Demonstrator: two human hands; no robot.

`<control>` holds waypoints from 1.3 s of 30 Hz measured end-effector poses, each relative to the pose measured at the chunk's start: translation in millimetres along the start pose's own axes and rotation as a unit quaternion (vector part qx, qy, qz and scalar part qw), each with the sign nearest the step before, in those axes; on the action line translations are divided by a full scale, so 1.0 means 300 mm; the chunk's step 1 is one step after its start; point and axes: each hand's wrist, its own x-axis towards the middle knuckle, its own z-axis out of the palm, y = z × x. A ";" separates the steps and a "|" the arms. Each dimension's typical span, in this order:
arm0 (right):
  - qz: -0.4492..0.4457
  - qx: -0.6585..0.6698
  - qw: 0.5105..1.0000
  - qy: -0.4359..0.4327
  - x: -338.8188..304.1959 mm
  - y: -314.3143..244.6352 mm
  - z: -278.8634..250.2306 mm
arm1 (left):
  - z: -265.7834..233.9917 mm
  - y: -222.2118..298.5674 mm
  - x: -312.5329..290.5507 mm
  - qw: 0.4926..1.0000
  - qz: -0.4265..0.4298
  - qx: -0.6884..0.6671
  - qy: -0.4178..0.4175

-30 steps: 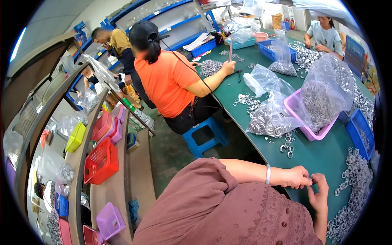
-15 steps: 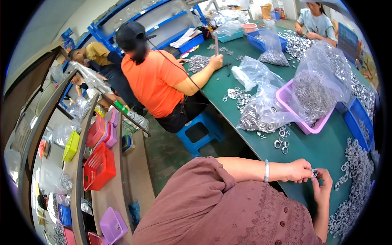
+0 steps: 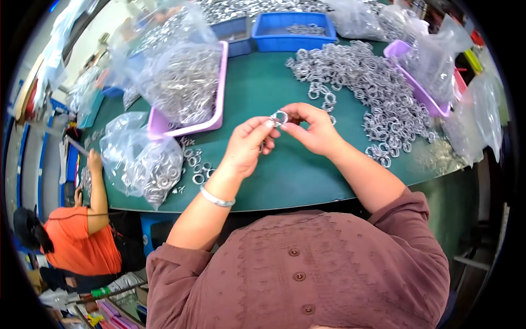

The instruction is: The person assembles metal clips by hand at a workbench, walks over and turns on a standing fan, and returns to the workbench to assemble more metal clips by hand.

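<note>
Above the green tabletop, my two hands meet at a small silver metal ring. My left hand, with a pale bangle on its wrist, is closed, its thumb and fingertips at the ring's left side. From the other side the thumb and forefinger of my right hand pinch the same ring. A second small part may sit at the left fingertips, too small to make out. Right of my hands spreads a large heap of interlinked metal rings. A few loose rings lie to the left.
A purple basket holding a bag of metal rings stands at the left, beside a clear plastic bag of rings. Blue trays line the far side. Another purple basket is at the right. A co-worker in orange sits at the left.
My view has swung to the right, so the table and my hands now sit in the middle and the co-worker at the lower left. Both hands stay together at a ring.
</note>
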 end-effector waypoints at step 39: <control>0.131 0.080 0.988 0.030 0.013 0.059 -0.056 | -0.024 -0.072 0.168 0.997 0.010 -0.027 -0.067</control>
